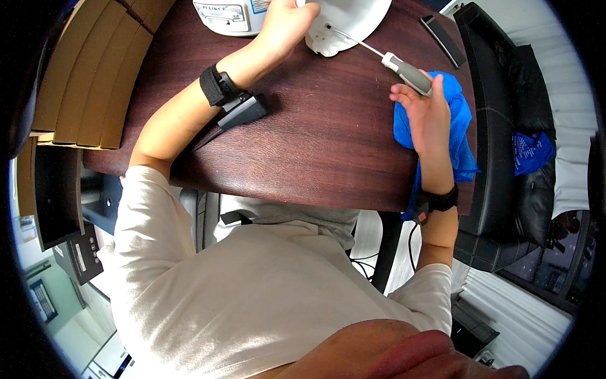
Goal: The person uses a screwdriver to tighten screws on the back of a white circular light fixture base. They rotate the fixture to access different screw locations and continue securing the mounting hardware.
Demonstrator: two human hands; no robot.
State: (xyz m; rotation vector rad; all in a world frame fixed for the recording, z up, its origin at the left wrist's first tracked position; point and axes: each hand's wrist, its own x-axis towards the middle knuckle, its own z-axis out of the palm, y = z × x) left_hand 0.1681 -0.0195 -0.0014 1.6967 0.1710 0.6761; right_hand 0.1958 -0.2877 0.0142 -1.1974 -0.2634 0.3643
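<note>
At the far edge of the table, my left hand (289, 22) is closed at the rim of a white plastic housing (360, 19); its fingertips are partly out of view. My right hand (426, 114) has the thumb and fingers around the end of a screwdriver (409, 74) with a grey and white handle. The screwdriver's metal shaft points up and left, its tip at a small dark recess in the housing. Beneath my right hand and wrist lies a crumpled blue cloth (464, 117). A second white plastic part (224, 18) with a label sits left of the housing.
A dark phone-like device (443, 41) lies at the table's far right. Cardboard boxes (95, 69) stand along the left. Past the right edge of the brown table (303, 139) is a black leather sofa (495, 126). A small black device (243, 112) hangs by my left wrist.
</note>
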